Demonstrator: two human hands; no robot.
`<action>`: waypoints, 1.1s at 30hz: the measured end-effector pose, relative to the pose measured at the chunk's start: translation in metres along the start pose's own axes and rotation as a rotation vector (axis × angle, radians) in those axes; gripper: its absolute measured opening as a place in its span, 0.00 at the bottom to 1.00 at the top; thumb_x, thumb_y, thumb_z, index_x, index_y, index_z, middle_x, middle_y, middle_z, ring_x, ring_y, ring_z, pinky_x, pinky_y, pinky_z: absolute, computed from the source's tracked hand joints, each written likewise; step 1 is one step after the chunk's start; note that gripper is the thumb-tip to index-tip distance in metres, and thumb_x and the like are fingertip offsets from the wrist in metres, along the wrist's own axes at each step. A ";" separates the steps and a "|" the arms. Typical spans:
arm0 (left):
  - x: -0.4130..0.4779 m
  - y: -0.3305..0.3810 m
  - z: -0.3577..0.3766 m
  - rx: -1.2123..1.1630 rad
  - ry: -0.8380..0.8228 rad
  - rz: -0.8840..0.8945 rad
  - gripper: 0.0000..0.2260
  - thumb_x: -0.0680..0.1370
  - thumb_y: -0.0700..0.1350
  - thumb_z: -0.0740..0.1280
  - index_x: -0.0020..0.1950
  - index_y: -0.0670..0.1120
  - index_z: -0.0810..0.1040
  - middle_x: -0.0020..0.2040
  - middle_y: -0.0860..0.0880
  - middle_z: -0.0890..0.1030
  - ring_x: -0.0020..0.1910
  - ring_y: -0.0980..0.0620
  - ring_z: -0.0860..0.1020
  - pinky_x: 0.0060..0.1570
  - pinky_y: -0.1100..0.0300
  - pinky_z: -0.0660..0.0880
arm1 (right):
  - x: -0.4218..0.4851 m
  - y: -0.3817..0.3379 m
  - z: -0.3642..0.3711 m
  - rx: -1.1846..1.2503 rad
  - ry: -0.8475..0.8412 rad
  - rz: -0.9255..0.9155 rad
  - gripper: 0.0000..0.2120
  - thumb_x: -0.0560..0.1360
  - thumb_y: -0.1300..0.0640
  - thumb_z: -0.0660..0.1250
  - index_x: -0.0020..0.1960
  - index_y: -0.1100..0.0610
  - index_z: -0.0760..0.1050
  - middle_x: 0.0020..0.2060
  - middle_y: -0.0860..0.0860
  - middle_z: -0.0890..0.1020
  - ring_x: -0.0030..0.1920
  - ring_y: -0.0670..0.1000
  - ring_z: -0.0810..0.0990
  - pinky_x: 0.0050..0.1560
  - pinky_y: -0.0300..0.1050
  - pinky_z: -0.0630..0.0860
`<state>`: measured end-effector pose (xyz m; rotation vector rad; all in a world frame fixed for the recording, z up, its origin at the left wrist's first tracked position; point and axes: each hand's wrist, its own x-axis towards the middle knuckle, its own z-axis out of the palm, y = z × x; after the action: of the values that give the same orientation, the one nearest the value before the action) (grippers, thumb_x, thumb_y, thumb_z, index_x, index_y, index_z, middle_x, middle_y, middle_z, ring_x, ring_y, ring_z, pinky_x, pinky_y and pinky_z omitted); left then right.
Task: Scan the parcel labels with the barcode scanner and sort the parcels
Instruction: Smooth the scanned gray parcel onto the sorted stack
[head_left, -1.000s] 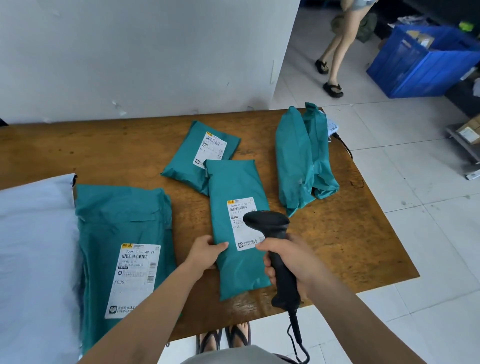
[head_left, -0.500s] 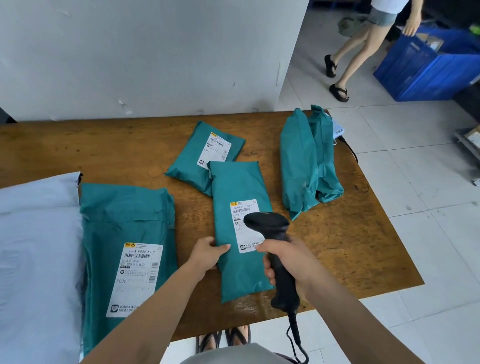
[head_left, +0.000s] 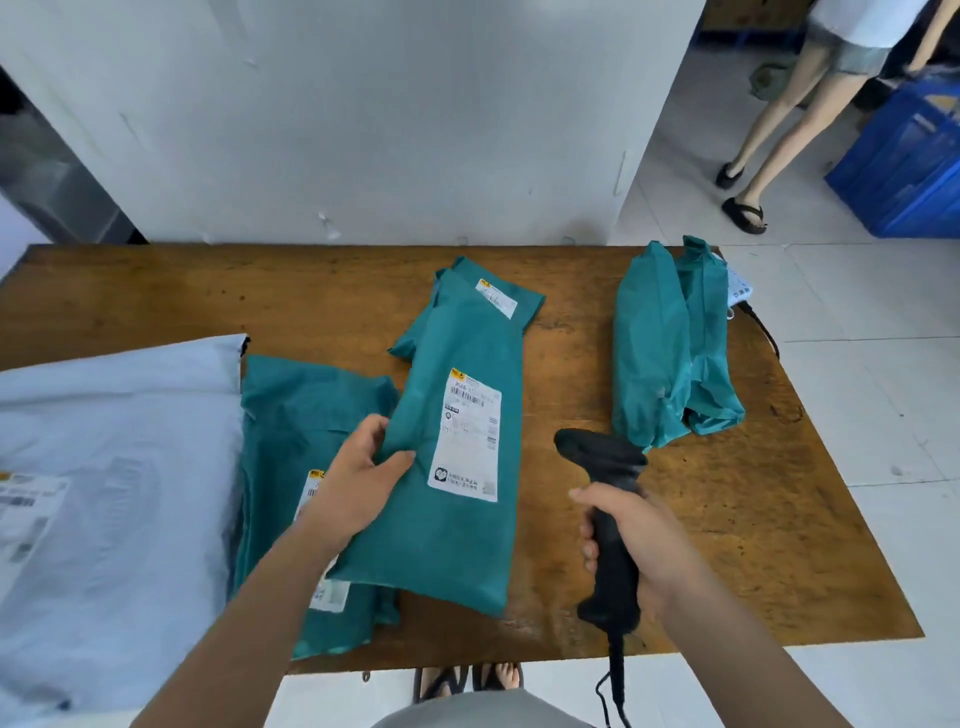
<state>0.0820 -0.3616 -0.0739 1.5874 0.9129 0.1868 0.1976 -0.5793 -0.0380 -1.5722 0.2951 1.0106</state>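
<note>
Wood bench (head_left: 156, 291) against a white wall. Tiled floor on the right of the frame; blue crate (head_left: 904, 166) and a bystander's legs at upper right.

- Left grip (head_left: 358, 473) pinches the left edge of a teal parcel (head_left: 457, 545) at centre frame, thumb on top. Label (head_left: 470, 434) faces up.
- The parcel's lower left corner overlaps a large parcel (head_left: 296, 415). Its far end covers a small parcel (head_left: 519, 306).
- Right grip (head_left: 639, 540) is clenched round the scanner (head_left: 613, 530) handle, right of the parcel. The head sits apart from the label, nose toward the upper left. The cable runs off the bottom edge.
- Also on the bench: a white parcel (head_left: 114, 441) at far left and two parcels (head_left: 654, 353) at upper right.

Judgement: the step in hand is reading this label. Whether it has registered, I cannot tell.

To do it well:
- Pull the film taut with the left grip so the barcode lies flat.
- Swing the scanner nose squarely onto the barcode near the label's top.
- Tilt slightly to dodge glare.
- Aim away from the large parcel's label, which is partly under the left forearm, to avoid a stray read.

Which pile takes this parcel is not evident.
</note>
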 end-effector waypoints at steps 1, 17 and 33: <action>-0.007 0.002 -0.017 -0.019 0.061 -0.005 0.07 0.77 0.36 0.65 0.46 0.49 0.73 0.44 0.49 0.81 0.42 0.48 0.79 0.41 0.60 0.77 | 0.001 0.001 0.004 -0.009 -0.011 0.004 0.08 0.73 0.61 0.69 0.43 0.62 0.71 0.23 0.54 0.73 0.19 0.49 0.70 0.23 0.40 0.68; -0.011 0.007 -0.014 0.640 0.362 0.327 0.23 0.74 0.42 0.61 0.70 0.41 0.67 0.71 0.39 0.65 0.70 0.41 0.63 0.70 0.52 0.60 | 0.004 0.002 0.029 -0.115 -0.160 0.027 0.07 0.72 0.63 0.70 0.43 0.61 0.71 0.25 0.55 0.74 0.22 0.51 0.70 0.25 0.40 0.68; 0.210 0.031 0.099 0.980 -0.064 -0.094 0.34 0.80 0.46 0.60 0.75 0.34 0.44 0.75 0.29 0.42 0.75 0.33 0.43 0.73 0.44 0.49 | 0.001 -0.008 -0.047 0.039 0.133 0.053 0.09 0.72 0.63 0.70 0.41 0.63 0.70 0.24 0.55 0.72 0.21 0.51 0.69 0.23 0.39 0.67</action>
<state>0.2958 -0.3018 -0.1488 2.4088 1.0977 -0.4490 0.2242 -0.6191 -0.0359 -1.6060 0.4477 0.9363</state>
